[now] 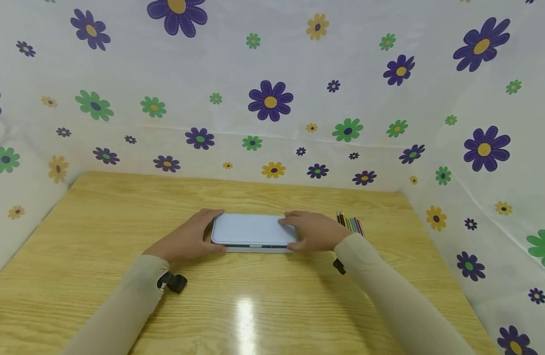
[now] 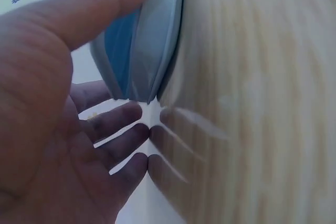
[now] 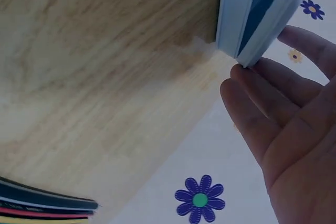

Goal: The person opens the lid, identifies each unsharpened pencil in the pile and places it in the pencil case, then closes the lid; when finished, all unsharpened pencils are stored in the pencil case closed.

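Note:
A flat pale blue case [image 1: 252, 229] with a darker blue band along its side lies closed on the wooden table [image 1: 121, 222]. My left hand [image 1: 188, 239] holds its left end, thumb on the near side and fingers at the far corner. The left wrist view shows the thumb lying along the case [image 2: 139, 40], with the straight fingers [image 2: 113, 129] reaching down to the table. My right hand [image 1: 314, 231] holds the right end, its fingers lying over the lid. In the right wrist view the case [image 3: 252, 9] has one corner against the fingertips [image 3: 247, 90].
Several coloured pencils [image 1: 351, 224] lie in a row just right of my right hand, and their ends [image 3: 42, 208] show in the right wrist view. White cloth printed with flowers [image 1: 272, 98] walls the table at the back and both sides.

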Demonstrator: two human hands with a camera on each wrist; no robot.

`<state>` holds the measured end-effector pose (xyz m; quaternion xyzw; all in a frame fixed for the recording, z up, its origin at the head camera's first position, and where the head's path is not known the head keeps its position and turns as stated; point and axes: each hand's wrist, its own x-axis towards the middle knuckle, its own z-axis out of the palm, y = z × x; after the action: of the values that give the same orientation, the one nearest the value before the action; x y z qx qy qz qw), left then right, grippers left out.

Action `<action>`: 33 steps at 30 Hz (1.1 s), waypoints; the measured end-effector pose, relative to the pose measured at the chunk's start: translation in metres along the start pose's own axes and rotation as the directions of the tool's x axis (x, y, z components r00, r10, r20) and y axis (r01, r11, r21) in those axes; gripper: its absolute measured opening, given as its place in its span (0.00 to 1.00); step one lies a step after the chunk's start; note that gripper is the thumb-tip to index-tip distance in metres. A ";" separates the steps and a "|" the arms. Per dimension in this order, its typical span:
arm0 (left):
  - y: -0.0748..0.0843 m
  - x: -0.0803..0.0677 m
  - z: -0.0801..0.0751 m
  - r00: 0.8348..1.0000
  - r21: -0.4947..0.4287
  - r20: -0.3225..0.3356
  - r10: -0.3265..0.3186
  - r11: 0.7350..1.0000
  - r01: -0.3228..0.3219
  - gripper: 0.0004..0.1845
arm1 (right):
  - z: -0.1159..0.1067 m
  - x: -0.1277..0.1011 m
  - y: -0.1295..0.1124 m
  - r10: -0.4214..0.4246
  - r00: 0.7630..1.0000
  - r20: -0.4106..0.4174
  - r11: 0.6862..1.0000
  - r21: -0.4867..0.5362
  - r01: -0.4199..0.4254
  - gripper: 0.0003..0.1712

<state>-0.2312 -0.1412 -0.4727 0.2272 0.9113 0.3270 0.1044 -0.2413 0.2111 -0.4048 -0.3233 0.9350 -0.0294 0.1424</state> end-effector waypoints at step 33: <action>0.003 -0.010 -0.002 0.997 -0.175 0.005 -0.078 0.982 0.078 0.67 | 0.004 0.008 0.028 0.361 0.911 -0.198 0.553 0.832 -0.038 0.27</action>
<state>-0.2222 -0.1450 -0.4689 0.1810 0.8875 0.4014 0.1359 -0.2625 0.2285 -0.4144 -0.1008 0.8563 -0.4945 0.1099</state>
